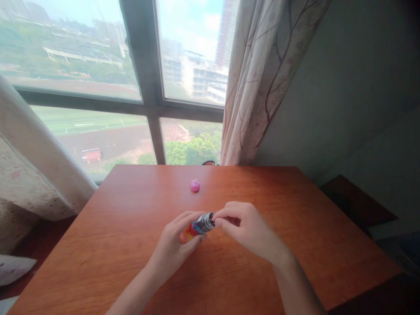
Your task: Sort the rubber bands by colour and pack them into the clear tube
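Note:
In the middle of the view my left hand is wrapped round a small bottle, tilted with its mouth up to the right. Its body is orange, red and blue, and the mouth end is dark with pale stripes. My right hand is at the mouth, thumb and index finger pinched together right beside the opening. Whatever is between those fingertips is too small or hidden to name. Beyond both hands, a small round pink object with a little tuft on top rests on the table.
A brown wooden table reaches to the window at the back. Patterned curtains hang at the left and at the right. Past the table's right edge is a dark wooden surface by the wall.

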Tool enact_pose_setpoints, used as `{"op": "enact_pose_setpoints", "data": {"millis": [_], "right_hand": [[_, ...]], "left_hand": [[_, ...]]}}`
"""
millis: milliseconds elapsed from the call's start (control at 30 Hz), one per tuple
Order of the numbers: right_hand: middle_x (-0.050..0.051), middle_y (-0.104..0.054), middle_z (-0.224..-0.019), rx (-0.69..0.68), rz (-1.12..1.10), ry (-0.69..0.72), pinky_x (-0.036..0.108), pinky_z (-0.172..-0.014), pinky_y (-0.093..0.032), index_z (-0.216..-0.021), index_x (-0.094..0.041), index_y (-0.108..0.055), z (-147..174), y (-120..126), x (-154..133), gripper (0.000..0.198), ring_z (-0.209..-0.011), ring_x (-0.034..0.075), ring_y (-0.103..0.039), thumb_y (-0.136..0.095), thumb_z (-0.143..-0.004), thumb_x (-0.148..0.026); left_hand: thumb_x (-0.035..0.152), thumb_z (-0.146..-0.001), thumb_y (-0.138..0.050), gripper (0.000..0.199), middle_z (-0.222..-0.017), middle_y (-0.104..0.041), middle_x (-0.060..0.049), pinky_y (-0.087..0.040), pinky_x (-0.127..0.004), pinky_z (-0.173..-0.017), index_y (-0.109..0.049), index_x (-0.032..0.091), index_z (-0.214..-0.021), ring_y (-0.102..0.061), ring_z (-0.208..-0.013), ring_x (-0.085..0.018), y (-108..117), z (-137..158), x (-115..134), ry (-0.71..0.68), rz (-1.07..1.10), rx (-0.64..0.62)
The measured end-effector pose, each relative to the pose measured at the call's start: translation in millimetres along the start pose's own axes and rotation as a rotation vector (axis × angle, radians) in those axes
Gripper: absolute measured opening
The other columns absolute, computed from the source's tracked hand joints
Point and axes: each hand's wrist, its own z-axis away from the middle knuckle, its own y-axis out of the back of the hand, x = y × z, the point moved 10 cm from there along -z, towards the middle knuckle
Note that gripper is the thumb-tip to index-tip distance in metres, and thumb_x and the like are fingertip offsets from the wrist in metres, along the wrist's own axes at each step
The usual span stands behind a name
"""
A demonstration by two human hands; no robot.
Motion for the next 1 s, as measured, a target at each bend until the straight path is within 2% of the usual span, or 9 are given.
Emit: {"op": "enact_pose_setpoints", "data": {"millis": [133,300,500,667,767,900,967,1000], "right_hand": [[-0.001,-0.068,-0.076,0.067,-0.022,-0.011,0.023,-0.061,-0.04,-0.089,-0.022,-0.075,0,7,4,0.016,-0.067,0.012,-0.057,-0.06,-0.088,-0.016],[0.0,-0.073,-0.088,0.009,-0.079,0.002,0.022,-0.067,-0.044,-0.1,-0.022,-0.074,3,-7,1,0.022,-0.074,0.012,-0.062,-0.057,-0.089,-0.013],[-0.001,-0.071,-0.081,0.079,-0.06,0.033,0.021,-0.063,-0.041,-0.094,-0.021,-0.074,1,1,0,0.019,-0.068,0.011,-0.058,-0.06,-0.087,-0.012],[-0.001,-0.071,-0.08,-0.016,-0.068,0.057,0.022,-0.061,-0.04,-0.09,-0.02,-0.075,0,-8,-5,0.017,-0.068,0.011,-0.059,-0.058,-0.089,-0.015],[-0.001,-0.072,-0.082,-0.003,-0.106,0.059,0.022,-0.063,-0.041,-0.09,-0.021,-0.075,-1,-5,-4,0.017,-0.071,0.013,-0.061,-0.058,-0.09,-0.018],[0.001,-0.071,-0.081,0.136,-0.244,-0.004,0.023,-0.063,-0.046,-0.093,-0.019,-0.073,-17,1,23,0.02,-0.071,0.014,-0.062,-0.054,-0.093,-0.027],[0.002,-0.071,-0.082,0.235,-0.174,-0.044,0.025,-0.066,-0.049,-0.094,-0.018,-0.072,-32,-2,46,0.022,-0.073,0.015,-0.063,-0.053,-0.093,-0.029],[0.004,-0.071,-0.089,0.267,-0.095,-0.06,0.027,-0.07,-0.05,-0.1,-0.018,-0.071,-41,-7,56,0.021,-0.076,0.017,-0.064,-0.054,-0.092,-0.028]], "left_hand": [[0.01,-0.078,-0.064,0.036,-0.11,-0.071,-0.006,-0.05,-0.032,-0.09,-0.068,0.022,-0.111,-0.065,-0.1,-0.022,0,0,1,0.005,0.004,-0.005],[0.011,-0.079,-0.066,0.035,-0.11,-0.071,-0.005,-0.05,-0.031,-0.09,-0.068,0.022,-0.112,-0.065,-0.1,-0.021,2,0,0,0.01,0.02,0.013],[0.013,-0.08,-0.067,0.036,-0.114,-0.071,-0.005,-0.049,-0.03,-0.093,-0.067,0.023,-0.114,-0.065,-0.103,-0.021,2,1,-4,0.017,0.05,0.026],[0.012,-0.079,-0.066,0.038,-0.114,-0.071,-0.006,-0.05,-0.032,-0.093,-0.067,0.023,-0.116,-0.065,-0.103,-0.021,3,1,-2,0.023,0.073,0.033],[0.014,-0.08,-0.066,0.037,-0.116,-0.07,-0.008,-0.05,-0.035,-0.095,-0.068,0.022,-0.116,-0.065,-0.105,-0.023,4,1,-3,0.03,0.085,0.037],[0.018,-0.082,-0.066,0.034,-0.119,-0.07,-0.009,-0.049,-0.038,-0.098,-0.067,0.021,-0.117,-0.064,-0.108,-0.024,5,2,-9,0.059,0.114,0.055],[0.021,-0.084,-0.066,0.036,-0.122,-0.068,-0.009,-0.048,-0.037,-0.099,-0.066,0.021,-0.119,-0.063,-0.111,-0.024,6,3,-14,0.079,0.156,0.079],[0.023,-0.085,-0.066,0.036,-0.124,-0.067,-0.009,-0.048,-0.037,-0.1,-0.065,0.021,-0.121,-0.063,-0.112,-0.024,6,3,-17,0.092,0.18,0.089]]}}
